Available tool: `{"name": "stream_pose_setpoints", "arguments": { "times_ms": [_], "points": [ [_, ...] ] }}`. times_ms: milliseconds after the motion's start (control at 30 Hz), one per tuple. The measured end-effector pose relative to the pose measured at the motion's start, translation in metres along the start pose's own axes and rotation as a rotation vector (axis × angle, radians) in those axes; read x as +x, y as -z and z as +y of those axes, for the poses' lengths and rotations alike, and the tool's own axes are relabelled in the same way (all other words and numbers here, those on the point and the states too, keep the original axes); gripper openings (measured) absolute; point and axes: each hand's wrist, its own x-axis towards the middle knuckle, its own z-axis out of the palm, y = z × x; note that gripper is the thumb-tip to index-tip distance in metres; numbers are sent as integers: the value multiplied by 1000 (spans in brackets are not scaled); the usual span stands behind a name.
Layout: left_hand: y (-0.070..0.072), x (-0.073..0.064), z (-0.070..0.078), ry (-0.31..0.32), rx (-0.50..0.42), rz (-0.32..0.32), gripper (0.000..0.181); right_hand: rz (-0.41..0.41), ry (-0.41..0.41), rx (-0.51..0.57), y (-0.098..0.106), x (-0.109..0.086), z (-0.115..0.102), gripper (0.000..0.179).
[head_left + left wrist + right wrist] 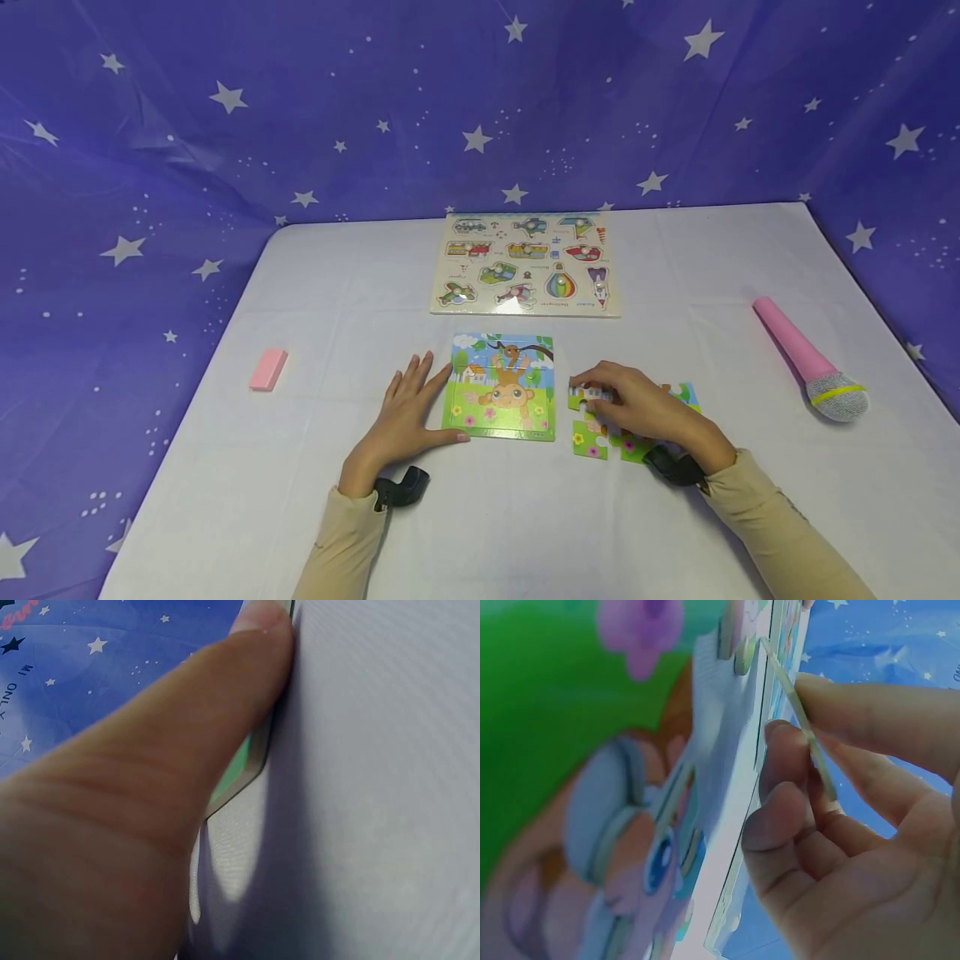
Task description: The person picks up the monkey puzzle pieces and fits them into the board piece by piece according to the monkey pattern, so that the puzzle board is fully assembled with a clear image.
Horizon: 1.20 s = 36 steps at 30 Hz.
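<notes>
My left hand [401,417] rests at the left side of a square monkey picture puzzle [504,396]. Its index fingertip touches the left edge and its thumb [225,682] lies along the near edge, the fingers fairly straight. To the right, my right hand [647,406] pinches a thin puzzle piece [802,712], seen edge-on in the right wrist view and tilted up off the table. Under and around that hand lie several loose puzzle pieces [590,442], green with flowers and parts of a monkey. The palm and wrist hide some of them.
Behind the monkey puzzle lies a larger vehicle peg board [525,265]. A pink block [268,369] sits at the left of the white-covered table [525,525]. On the right is a toy microphone [806,358] with a pink handle. A starry blue cloth [420,100] hangs behind.
</notes>
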Motion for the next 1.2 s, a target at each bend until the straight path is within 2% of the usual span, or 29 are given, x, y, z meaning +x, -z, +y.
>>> {"name": "stream_pose_setpoints", "arguments": {
  "times_ms": [333,767,1033,1200],
  "points": [
    [-1,0,0,-1,0,-5,99,-2,-5,8,2,9,-10,31],
    [1,1,0,6,-3,-15,99,-17,141,6,-9,49,-42,29],
    [0,2,-3,-14,16,-17,98,-19,101,35,-24,79,-62,28],
    [0,1,-3,-13,10,-20,98,-1,83,14,-36,97,-69,26]
  ]
}}
